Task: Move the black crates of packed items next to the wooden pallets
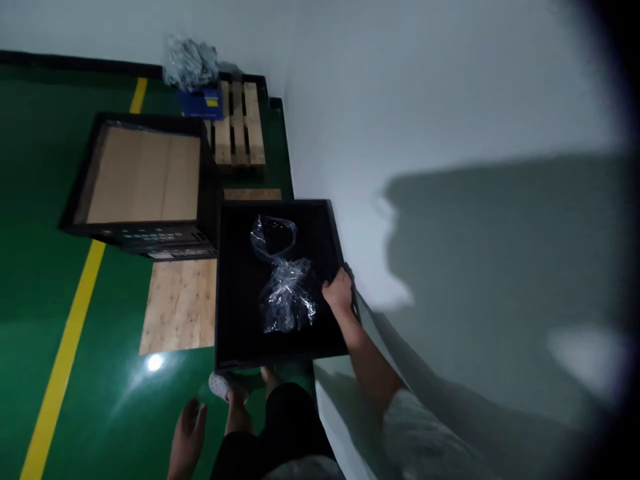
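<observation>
A pale wall [450, 100] filled the right side of the view, with a broad shadow across it. Below and to the left spread a green floor [35, 167], crossed by a yellow line [70, 340]. An open black crate [240, 287] was directly in front of the person, its right side close to the wall; what bore it from below could not be told. Just to its left and farther off stood a dark container [155, 233], with brown cardboard [145, 177] filling most of its top.

Beyond these, near the corner, lay a slatted wooden pallet [254, 127]. A plywood sheet [180, 300] showed on the near side of the dark container, its right edge passing out of sight behind the crate. At the pallet's far left end sat a blue box [200, 103], topped by a heap of crumpled clear plastic [190, 63]. Inside the crate lay a clear plastic bag [290, 287], creased and shiny, partly spread in a loop.

The right hand [339, 291] grasped the crate's right wall. The left hand [189, 430] hung free over the floor, fingers loosely curved and holding nothing, near a pale shoe [220, 385] on the person's foot.
</observation>
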Motion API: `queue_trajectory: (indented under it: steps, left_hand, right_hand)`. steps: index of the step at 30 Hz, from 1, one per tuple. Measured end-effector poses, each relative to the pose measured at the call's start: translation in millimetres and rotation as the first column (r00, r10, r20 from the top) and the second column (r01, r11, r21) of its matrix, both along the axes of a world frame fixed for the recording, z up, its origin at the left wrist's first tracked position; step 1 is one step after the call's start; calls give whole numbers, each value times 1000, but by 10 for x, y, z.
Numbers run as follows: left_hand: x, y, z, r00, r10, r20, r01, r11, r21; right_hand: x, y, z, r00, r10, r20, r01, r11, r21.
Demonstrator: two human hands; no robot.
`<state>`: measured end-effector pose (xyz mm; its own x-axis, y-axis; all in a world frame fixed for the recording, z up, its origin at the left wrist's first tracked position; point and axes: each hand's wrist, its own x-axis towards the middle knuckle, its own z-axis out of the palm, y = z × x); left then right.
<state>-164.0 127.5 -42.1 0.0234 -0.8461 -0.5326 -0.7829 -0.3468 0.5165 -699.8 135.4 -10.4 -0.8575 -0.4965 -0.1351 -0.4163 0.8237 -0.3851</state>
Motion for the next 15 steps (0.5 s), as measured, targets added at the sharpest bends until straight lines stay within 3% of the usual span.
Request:
queue_trajectory:
  steps: [2, 4, 7, 11, 15]
  left_hand:
    - [-560, -540, 65, 996, -70, -53, 64, 991, -119]
    - [-1127, -1064, 147, 982, -186, 5, 183, 958, -222]
    - [-1778, -1686, 180, 971, -236, 37, 238, 940, -243]
    - [-2120, -2130, 50, 963, -218, 158, 240, 960, -144]
    - [-2149, -2232, 15, 954, -222, 202, 240, 968, -73]
  right_hand:
    - [-180, 150, -105, 999, -29, 25, 29, 1000, -12]
    - [-331, 189, -253, 995, -79, 59, 80, 997, -16]
    - [-541, 150, -505, 978, -109, 179, 110, 994, 0]
    - [-784, 119, -812, 957, -41, 289, 59, 997, -53]
    - [-836, 163, -957, 952, 29, 306, 18, 988, -152]
